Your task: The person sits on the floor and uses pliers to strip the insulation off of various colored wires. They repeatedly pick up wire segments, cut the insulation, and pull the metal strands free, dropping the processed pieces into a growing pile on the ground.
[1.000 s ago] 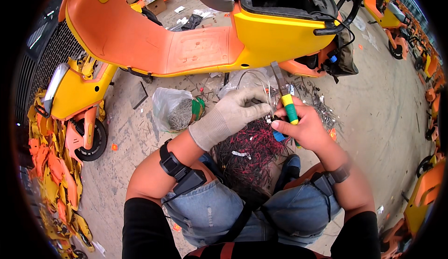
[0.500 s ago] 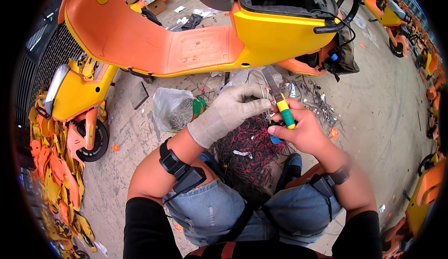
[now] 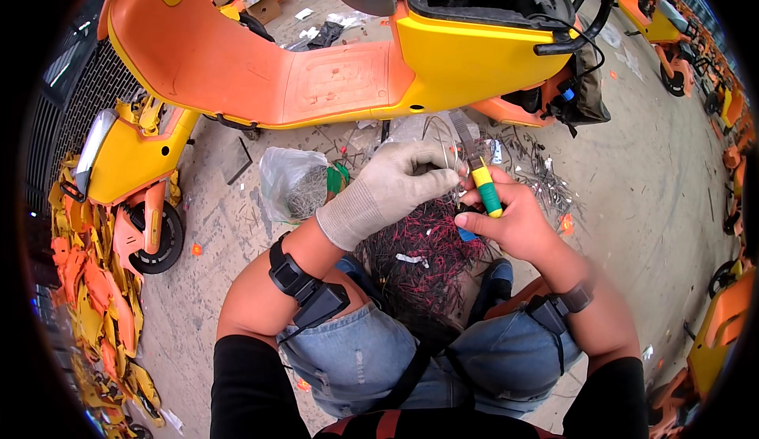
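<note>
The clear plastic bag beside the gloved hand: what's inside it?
Inside the plastic bag shows a tangle of thin grey strands, likely wire. Whatever lies beneath is covered. I cannot tell whether the green piece at the bag's right edge is inside.

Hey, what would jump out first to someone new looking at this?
The big yellow-and-orange scooter spans the top. Below it, a gloved left hand and a bare right hand holding a yellow-and-green-handled tool are close together, near a heap of red and dark strands.
</note>
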`<action>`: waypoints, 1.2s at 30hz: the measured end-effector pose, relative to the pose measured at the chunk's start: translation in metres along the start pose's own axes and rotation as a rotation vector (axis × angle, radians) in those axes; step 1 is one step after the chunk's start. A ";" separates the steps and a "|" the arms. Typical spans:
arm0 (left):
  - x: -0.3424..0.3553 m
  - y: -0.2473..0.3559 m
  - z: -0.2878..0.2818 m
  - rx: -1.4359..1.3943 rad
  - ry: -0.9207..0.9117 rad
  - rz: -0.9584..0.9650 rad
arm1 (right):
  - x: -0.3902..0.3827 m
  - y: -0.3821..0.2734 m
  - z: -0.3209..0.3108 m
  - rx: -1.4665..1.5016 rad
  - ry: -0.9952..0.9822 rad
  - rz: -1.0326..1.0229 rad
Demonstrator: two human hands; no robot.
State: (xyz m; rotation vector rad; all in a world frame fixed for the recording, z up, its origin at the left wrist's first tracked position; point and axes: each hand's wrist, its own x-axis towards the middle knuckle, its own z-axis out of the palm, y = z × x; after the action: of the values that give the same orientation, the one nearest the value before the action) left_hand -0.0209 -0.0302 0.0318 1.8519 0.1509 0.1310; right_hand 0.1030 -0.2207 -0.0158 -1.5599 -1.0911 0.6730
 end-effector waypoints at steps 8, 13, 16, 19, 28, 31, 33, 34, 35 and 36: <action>-0.002 -0.001 0.001 -0.043 -0.006 0.000 | 0.000 0.002 -0.001 0.057 -0.003 0.020; -0.004 0.001 0.002 -0.116 -0.022 0.010 | 0.000 0.000 -0.002 0.042 -0.015 0.010; -0.004 0.003 0.001 -0.082 -0.028 0.003 | 0.000 -0.001 -0.002 0.042 -0.019 0.008; -0.003 0.001 0.001 -0.074 -0.032 0.022 | -0.001 -0.003 -0.002 0.035 -0.021 0.013; 0.000 -0.008 0.006 0.035 0.067 0.104 | 0.000 -0.002 -0.002 0.075 -0.013 0.048; 0.001 -0.015 0.005 0.091 0.136 0.136 | 0.001 -0.001 -0.003 0.065 -0.009 0.043; 0.002 -0.011 0.001 -0.042 0.071 0.043 | 0.001 -0.001 -0.002 0.045 -0.009 0.023; 0.003 -0.010 0.001 -0.109 0.037 -0.004 | 0.001 0.000 -0.002 0.044 -0.007 0.016; 0.003 -0.012 0.002 -0.197 0.026 -0.005 | 0.001 0.000 -0.002 0.043 -0.006 0.009; 0.003 -0.014 0.003 -0.285 0.015 -0.007 | 0.001 0.001 -0.001 0.042 -0.005 0.003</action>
State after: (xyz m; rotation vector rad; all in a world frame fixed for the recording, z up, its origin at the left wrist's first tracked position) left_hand -0.0183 -0.0290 0.0170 1.5668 0.1416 0.1534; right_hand 0.1047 -0.2204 -0.0160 -1.5250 -1.0726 0.6976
